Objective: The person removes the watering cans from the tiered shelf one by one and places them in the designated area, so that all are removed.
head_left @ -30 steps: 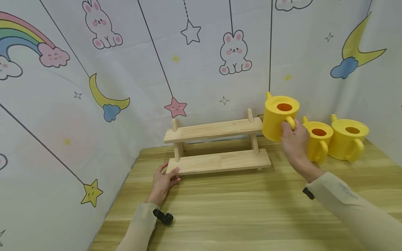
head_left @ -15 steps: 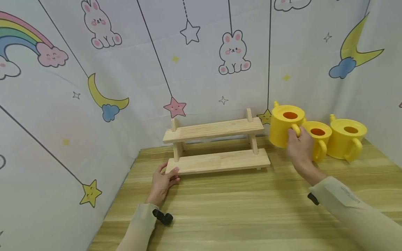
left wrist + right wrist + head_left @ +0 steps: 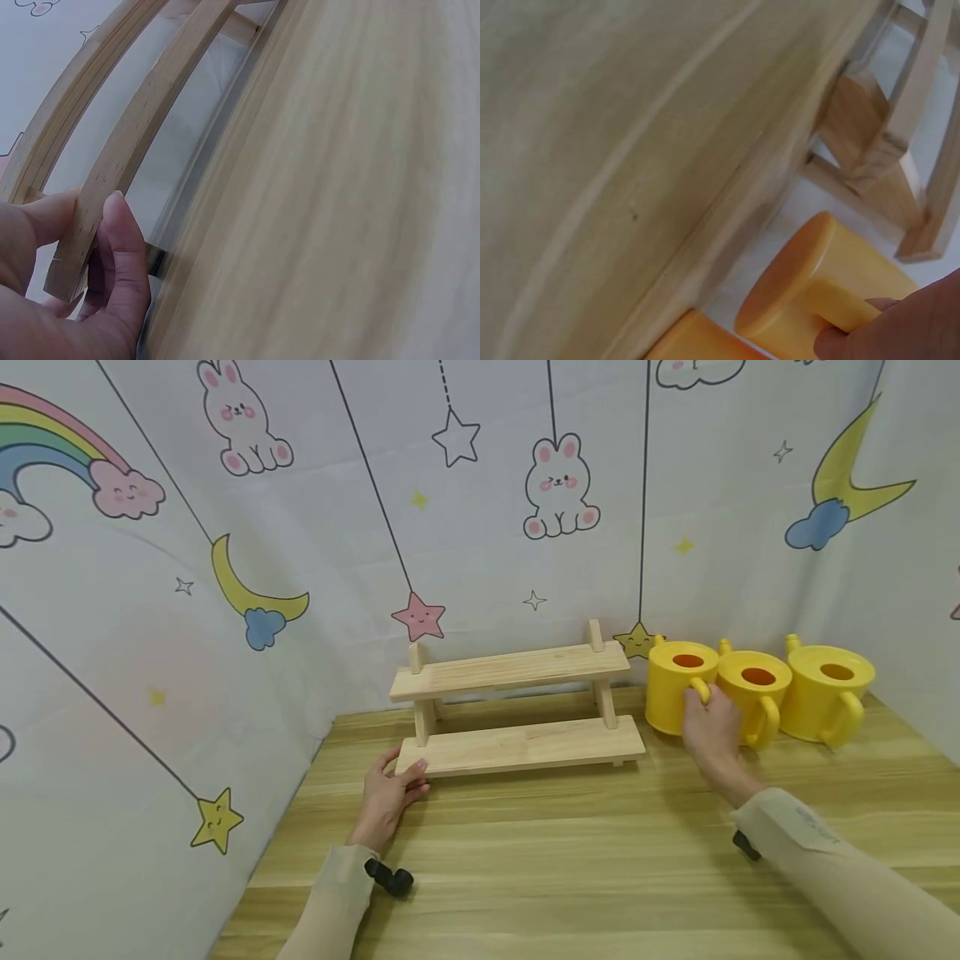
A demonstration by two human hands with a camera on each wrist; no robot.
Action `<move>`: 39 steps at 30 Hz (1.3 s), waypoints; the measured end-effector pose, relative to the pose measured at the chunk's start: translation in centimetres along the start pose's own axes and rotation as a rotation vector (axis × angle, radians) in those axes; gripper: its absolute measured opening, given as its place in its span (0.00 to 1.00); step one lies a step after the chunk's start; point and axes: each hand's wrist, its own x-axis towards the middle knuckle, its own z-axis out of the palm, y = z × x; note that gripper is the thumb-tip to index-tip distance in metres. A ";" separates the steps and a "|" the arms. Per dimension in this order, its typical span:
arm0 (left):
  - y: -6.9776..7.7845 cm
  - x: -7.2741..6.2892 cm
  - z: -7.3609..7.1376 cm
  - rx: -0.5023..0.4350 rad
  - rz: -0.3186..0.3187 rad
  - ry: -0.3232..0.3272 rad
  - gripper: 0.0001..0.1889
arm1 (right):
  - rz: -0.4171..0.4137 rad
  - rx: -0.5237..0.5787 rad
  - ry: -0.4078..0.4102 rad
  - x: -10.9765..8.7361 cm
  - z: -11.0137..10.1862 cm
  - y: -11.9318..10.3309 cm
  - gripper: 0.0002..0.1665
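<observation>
My right hand (image 3: pixel 712 727) holds the handle of a yellow watering can (image 3: pixel 666 693), upright with its short spout toward the back wall. Its base is low over the table, and its underside shows in the right wrist view (image 3: pixel 784 277). Two more yellow watering cans stand in a row to its right, the middle one (image 3: pixel 738 693) close beside it and another (image 3: pixel 810 702) at the end. At the left, my left hand (image 3: pixel 384 797) grips the end of the lower board of a two-tier wooden shelf (image 3: pixel 517 749). The left wrist view shows thumb and fingers on either side of that board (image 3: pixel 112 165).
The shelf's upper board (image 3: pixel 510 670) carries a small upright peg at each end. Behind everything hangs a white cloth (image 3: pixel 487 543) printed with rabbits, stars and moons. Wood-grain tabletop (image 3: pixel 540 860) stretches in front of the shelf and cans.
My right hand has carried the watering can rightward and down, from above shelf height to low beside the other two cans. The left hand keeps its grip on the shelf board.
</observation>
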 end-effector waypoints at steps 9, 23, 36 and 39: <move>-0.1 -0.1 0.1 -0.010 -0.003 -0.004 0.41 | 0.033 -0.038 -0.026 2.1 1.1 3.6 0.22; 0.3 -0.2 0.2 -0.016 0.002 0.001 0.42 | 0.091 -0.009 -0.074 1.7 0.8 3.2 0.23; 0.4 -0.2 0.0 0.011 -0.005 -0.004 0.42 | 0.145 -0.042 -0.156 -0.5 -0.2 0.8 0.21; 0.6 0.0 0.0 0.019 0.001 -0.006 0.42 | 0.144 -0.039 -0.183 -0.5 -0.5 0.9 0.20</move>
